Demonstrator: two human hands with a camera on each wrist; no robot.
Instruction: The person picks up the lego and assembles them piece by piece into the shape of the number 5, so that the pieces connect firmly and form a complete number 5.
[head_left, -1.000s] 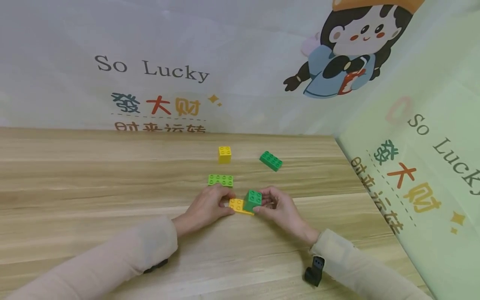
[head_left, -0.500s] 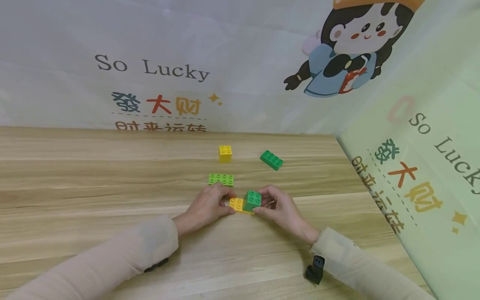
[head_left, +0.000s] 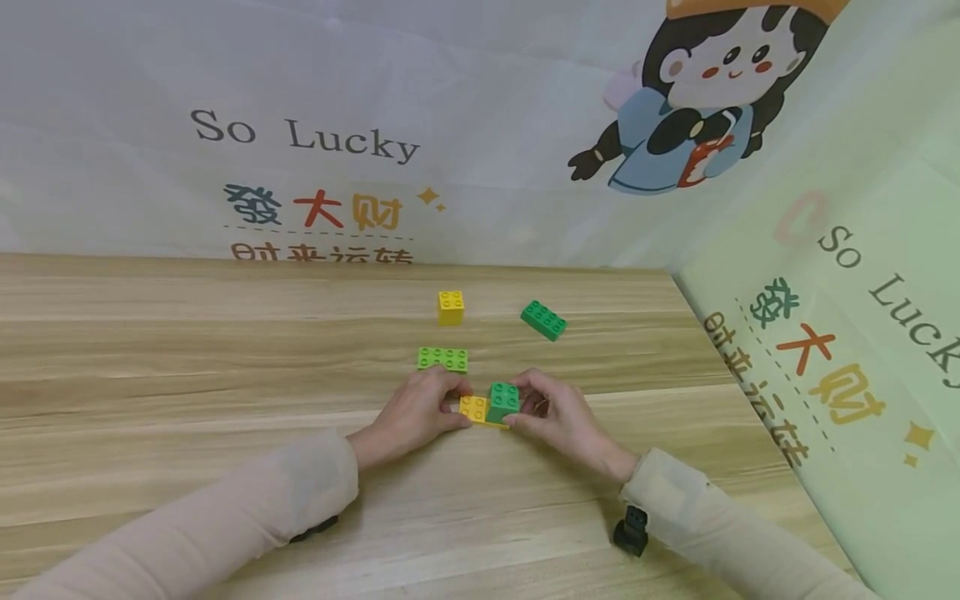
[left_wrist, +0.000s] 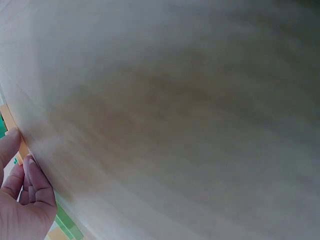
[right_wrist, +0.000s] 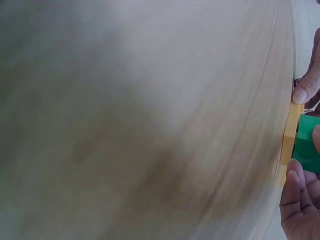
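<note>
My left hand (head_left: 423,408) pinches the left end of a flat yellow-orange toy brick (head_left: 472,407) on the table. Its near studs show; the right half lies under a taller green square brick (head_left: 504,402). My right hand (head_left: 558,417) holds that green brick between thumb and fingers. In the right wrist view the green brick (right_wrist: 306,147) stands against the studded side of the yellow-orange brick (right_wrist: 291,132); whether it is pressed fully down I cannot tell. The left wrist view catches my left hand (left_wrist: 27,200) at its edge, thumb on the yellow-orange brick (left_wrist: 22,149).
Just beyond my left fingers lies a light green flat brick (head_left: 442,359). Farther back stand a yellow square brick (head_left: 451,308) and a dark green oblong brick (head_left: 543,320). Printed cloth (head_left: 487,167) hangs behind the wooden table (head_left: 187,358) and along its right side.
The green square brick has shifted slightly left and squared up over the yellow-orange brick, my right hand moving with it. My left hand keeps its place.
</note>
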